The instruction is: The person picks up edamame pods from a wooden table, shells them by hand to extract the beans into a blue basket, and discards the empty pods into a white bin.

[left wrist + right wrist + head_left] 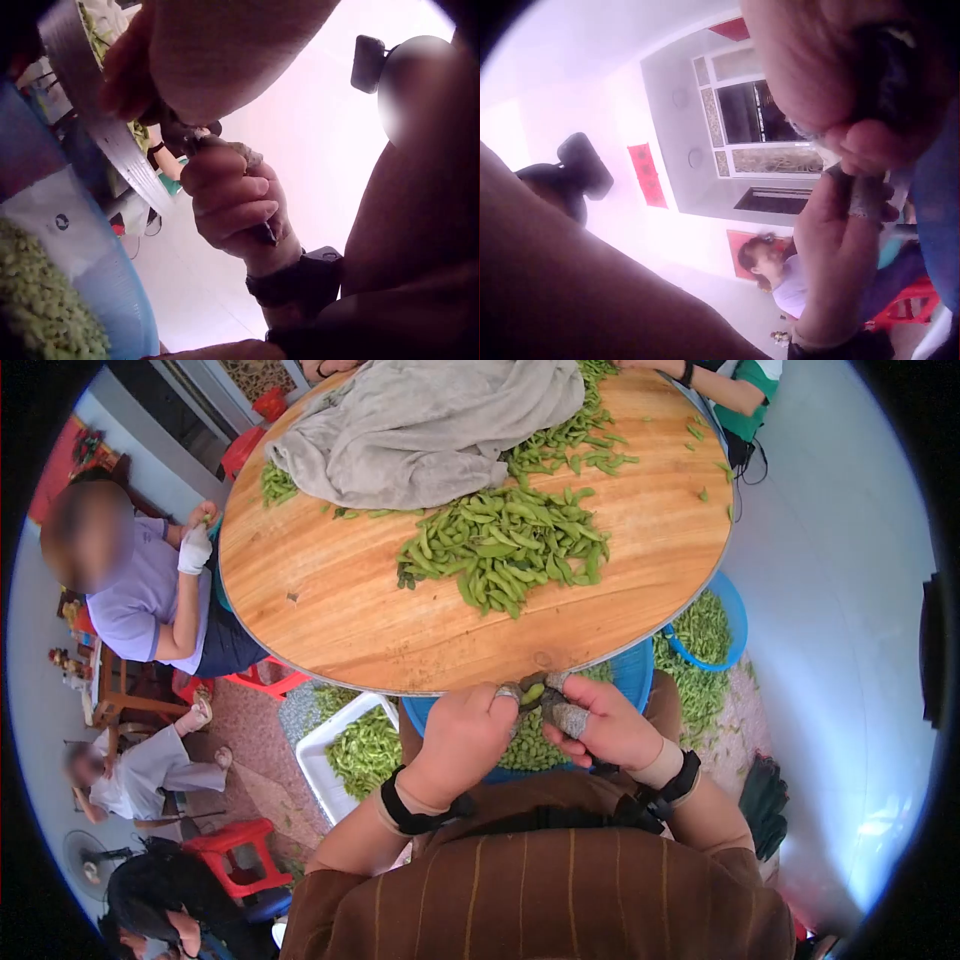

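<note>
Just past the near edge of the round wooden table [330,630], both hands meet over a blue basin [636,672]. My left hand [462,732] pinches a green edamame pod [533,694] between wrapped thumb and finger. My right hand [618,732], with grey wraps on thumb and finger, is close against the pod. In the left wrist view its fingers curl round a slim dark tool [266,234], whose end pokes out below the palm; I cannot tell its kind. Shelled green beans [45,300] lie in the basin under the hands.
Heaped pods [510,545] and a grey cloth [430,430] lie on the table. Below stand a white tray [312,752] of pods and a blue bucket [738,622]. A person in lilac [165,595] sits at the left; dark gloves [764,805] lie at the right.
</note>
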Action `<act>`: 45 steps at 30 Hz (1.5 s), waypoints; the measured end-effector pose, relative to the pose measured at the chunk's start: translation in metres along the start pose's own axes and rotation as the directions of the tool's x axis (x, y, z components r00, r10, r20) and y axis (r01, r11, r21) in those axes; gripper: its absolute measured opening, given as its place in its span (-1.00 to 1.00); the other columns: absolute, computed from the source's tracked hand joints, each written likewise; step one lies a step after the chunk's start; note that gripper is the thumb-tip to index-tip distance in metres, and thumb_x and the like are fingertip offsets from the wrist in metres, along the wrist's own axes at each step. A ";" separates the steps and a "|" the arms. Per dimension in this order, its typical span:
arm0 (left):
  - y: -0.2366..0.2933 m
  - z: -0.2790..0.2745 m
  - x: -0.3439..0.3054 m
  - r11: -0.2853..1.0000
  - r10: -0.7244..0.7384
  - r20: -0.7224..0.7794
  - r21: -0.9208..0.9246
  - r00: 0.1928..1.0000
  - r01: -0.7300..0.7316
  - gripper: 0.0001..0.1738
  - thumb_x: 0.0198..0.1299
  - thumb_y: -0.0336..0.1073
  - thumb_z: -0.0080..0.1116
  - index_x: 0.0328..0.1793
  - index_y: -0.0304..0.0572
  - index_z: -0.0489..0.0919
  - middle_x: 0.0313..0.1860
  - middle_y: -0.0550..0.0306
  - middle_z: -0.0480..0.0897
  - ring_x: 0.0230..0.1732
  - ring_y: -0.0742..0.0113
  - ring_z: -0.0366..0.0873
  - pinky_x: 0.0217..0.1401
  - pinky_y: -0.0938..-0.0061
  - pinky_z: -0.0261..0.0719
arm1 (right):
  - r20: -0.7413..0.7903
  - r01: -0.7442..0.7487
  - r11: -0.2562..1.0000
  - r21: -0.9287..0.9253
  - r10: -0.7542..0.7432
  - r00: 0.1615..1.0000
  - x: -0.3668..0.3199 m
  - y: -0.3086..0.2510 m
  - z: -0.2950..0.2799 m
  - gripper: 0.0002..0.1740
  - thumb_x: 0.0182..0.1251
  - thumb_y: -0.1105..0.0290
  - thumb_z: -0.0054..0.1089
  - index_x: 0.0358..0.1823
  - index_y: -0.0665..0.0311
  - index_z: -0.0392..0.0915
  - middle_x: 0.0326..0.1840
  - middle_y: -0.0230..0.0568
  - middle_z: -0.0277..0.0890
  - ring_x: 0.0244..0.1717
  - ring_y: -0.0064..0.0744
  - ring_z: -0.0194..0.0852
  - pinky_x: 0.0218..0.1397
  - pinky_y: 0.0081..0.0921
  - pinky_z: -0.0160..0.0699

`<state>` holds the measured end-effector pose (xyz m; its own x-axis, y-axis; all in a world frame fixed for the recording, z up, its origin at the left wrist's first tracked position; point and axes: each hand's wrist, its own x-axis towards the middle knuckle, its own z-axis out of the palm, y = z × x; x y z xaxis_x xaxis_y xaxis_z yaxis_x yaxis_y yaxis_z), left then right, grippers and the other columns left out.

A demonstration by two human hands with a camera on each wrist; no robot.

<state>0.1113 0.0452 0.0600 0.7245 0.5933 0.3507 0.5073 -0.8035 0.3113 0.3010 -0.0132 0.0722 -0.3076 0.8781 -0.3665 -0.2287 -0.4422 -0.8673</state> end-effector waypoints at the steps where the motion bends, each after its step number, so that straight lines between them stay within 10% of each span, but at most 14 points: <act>1: 0.001 0.002 -0.001 0.998 0.046 -0.037 0.048 0.998 -0.044 -0.87 0.06 -0.38 0.16 -0.42 -0.25 0.45 -0.50 -0.05 0.51 -0.40 0.08 0.56 -0.44 0.24 0.49 | -0.031 -0.007 0.999 -0.045 0.006 0.999 -0.001 0.000 0.000 -0.85 0.37 0.46 -0.14 -0.10 0.23 0.39 -0.48 -0.44 0.38 -0.68 -0.73 0.17 -0.67 -0.71 0.21; 5: -0.002 -0.002 -0.004 0.955 -0.058 0.111 -0.283 0.992 0.088 -0.88 0.18 -0.37 0.07 -0.37 -0.26 0.47 -0.50 0.03 0.55 -0.45 0.18 0.57 -0.47 0.36 0.49 | 0.040 0.001 0.996 0.090 -0.005 0.999 -0.009 0.009 -0.008 -0.80 0.37 0.46 -0.14 -0.03 0.23 0.39 -0.47 -0.43 0.39 -0.68 -0.73 0.17 -0.66 -0.71 0.24; 6: -0.004 -0.009 -0.002 0.456 -0.222 0.455 -0.734 0.863 0.504 -0.86 0.20 -0.32 0.09 -0.33 -0.24 0.49 -0.48 0.07 0.57 -0.49 0.25 0.55 -0.48 0.44 0.46 | 0.079 -0.044 0.985 0.169 0.031 0.996 -0.014 0.006 -0.008 -0.77 0.38 0.45 -0.14 0.01 0.22 0.39 -0.47 -0.43 0.39 -0.68 -0.74 0.17 -0.66 -0.73 0.23; 7: -0.004 -0.013 -0.002 -0.303 -0.078 0.761 -0.633 0.643 0.712 -0.83 0.22 -0.26 0.12 -0.28 -0.23 0.51 -0.47 0.11 0.58 -0.53 0.31 0.53 -0.49 0.52 0.44 | 0.123 -0.093 0.965 0.245 0.065 0.990 -0.017 0.005 -0.008 -0.75 0.38 0.45 -0.15 0.04 0.21 0.39 -0.46 -0.43 0.39 -0.69 -0.75 0.17 -0.66 -0.75 0.23; 11: -0.003 -0.001 -0.008 0.038 -0.096 0.712 -0.696 0.696 0.717 -0.82 0.33 -0.28 -0.05 -0.18 -0.23 0.50 -0.44 0.23 0.59 -0.54 0.45 0.51 -0.49 0.57 0.44 | 0.087 -0.028 0.993 0.114 0.018 0.996 -0.012 0.022 -0.019 -0.72 0.34 0.39 -0.03 0.06 0.26 0.40 -0.47 -0.39 0.39 -0.66 -0.64 0.23 -0.62 -0.59 0.32; 13: 0.002 0.004 -0.010 0.163 -0.154 0.689 -0.689 0.708 0.706 -0.84 0.30 -0.31 -0.04 -0.18 -0.24 0.49 -0.45 0.22 0.59 -0.54 0.44 0.51 -0.46 0.54 0.47 | -0.090 0.329 0.782 -0.529 -0.438 0.895 -0.006 0.032 -0.019 -0.66 0.22 0.37 0.11 0.01 0.33 0.41 -0.47 -0.24 0.44 -0.60 -0.31 0.40 -0.49 -0.37 0.43; 15: 0.005 0.007 -0.011 0.291 -0.207 0.658 -0.665 0.724 0.687 -0.86 0.27 -0.34 -0.03 -0.18 -0.26 0.47 -0.45 0.20 0.59 -0.54 0.42 0.51 -0.44 0.51 0.49 | -0.084 0.303 0.687 -0.660 -0.469 0.879 -0.005 0.026 -0.015 -0.65 0.13 0.37 0.17 -0.06 0.35 0.41 -0.45 -0.15 0.46 -0.52 -0.13 0.44 -0.42 -0.28 0.45; 20: 0.001 0.027 -0.025 0.951 -0.004 0.299 -0.294 0.954 0.096 -0.91 0.20 -0.44 -0.06 -0.24 -0.32 0.42 -0.43 0.10 0.60 -0.52 0.38 0.54 -0.42 0.39 0.49 | 0.052 0.276 0.373 -0.886 -0.511 0.858 0.008 0.042 -0.013 -0.67 -0.06 0.37 0.25 -0.26 0.32 0.40 -0.41 -0.01 0.48 -0.37 0.15 0.46 -0.36 -0.16 0.48; 24: -0.007 0.028 -0.031 0.947 0.018 0.285 -0.313 0.958 0.076 -0.92 0.19 -0.44 -0.06 -0.28 -0.31 0.44 -0.48 0.11 0.58 -0.53 0.37 0.52 -0.45 0.40 0.46 | 0.058 0.199 0.240 -0.950 -0.490 0.870 0.008 0.056 -0.008 -0.70 -0.05 0.35 0.25 -0.30 0.28 0.39 -0.41 -0.07 0.46 -0.37 0.05 0.49 -0.32 -0.15 0.51; 26: -0.006 0.012 -0.024 0.504 -0.108 0.700 -0.573 0.706 0.646 -0.90 0.18 -0.44 -0.06 -0.33 -0.30 0.46 -0.53 0.12 0.55 -0.55 0.39 0.48 -0.46 0.45 0.44 | 0.161 0.340 0.284 -0.897 -0.505 0.848 0.009 0.055 -0.013 -0.69 -0.05 0.37 0.24 -0.27 0.28 0.39 -0.38 -0.07 0.46 -0.34 0.02 0.50 -0.31 -0.16 0.52; 30: -0.004 0.016 -0.026 0.457 -0.156 0.703 -0.571 0.694 0.681 -0.88 0.19 -0.44 -0.06 -0.36 -0.28 0.48 -0.56 0.15 0.53 -0.56 0.43 0.45 -0.49 0.50 0.40 | 0.184 0.341 0.245 -0.907 -0.498 0.847 0.007 0.054 -0.013 -0.68 -0.07 0.37 0.25 -0.26 0.29 0.39 -0.36 -0.05 0.45 -0.32 0.01 0.50 -0.30 -0.17 0.53; 33: -0.006 0.029 -0.031 0.673 -0.091 0.543 -0.584 0.835 0.453 -0.88 0.23 -0.43 -0.08 -0.33 -0.24 0.49 -0.54 0.21 0.54 -0.55 0.49 0.44 -0.50 0.54 0.38 | 0.205 0.317 0.178 -0.932 -0.462 0.863 0.009 0.061 -0.011 -0.69 -0.06 0.37 0.24 -0.27 0.28 0.39 -0.34 -0.04 0.45 -0.31 0.02 0.50 -0.30 -0.18 0.53; 38: -0.007 0.030 -0.029 0.115 -0.126 0.791 -0.589 0.599 0.800 -0.86 0.28 -0.41 -0.10 -0.30 -0.21 0.47 -0.49 0.29 0.51 -0.54 0.55 0.38 -0.52 0.63 0.33 | 0.123 0.326 0.386 -0.863 -0.465 0.877 0.014 0.068 -0.018 -0.66 -0.07 0.40 0.23 -0.23 0.28 0.38 -0.33 -0.01 0.46 -0.30 0.06 0.49 -0.29 -0.16 0.51; 45: -0.006 0.023 -0.021 0.298 -0.113 0.780 -0.564 0.615 0.770 -0.86 0.26 -0.45 -0.13 -0.29 -0.18 0.47 -0.49 0.29 0.50 -0.53 0.57 0.37 -0.51 0.67 0.30 | 0.123 0.289 0.313 -0.905 -0.457 0.881 0.006 0.063 -0.020 -0.67 -0.06 0.41 0.22 -0.22 0.31 0.39 -0.37 0.04 0.45 -0.29 0.13 0.47 -0.22 -0.12 0.49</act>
<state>0.1037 0.0365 0.0299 0.7525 0.4187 -0.5083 0.4457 0.2445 0.8611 0.3027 -0.0320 0.0085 -0.2800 0.9531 0.1153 0.6752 0.2809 -0.6820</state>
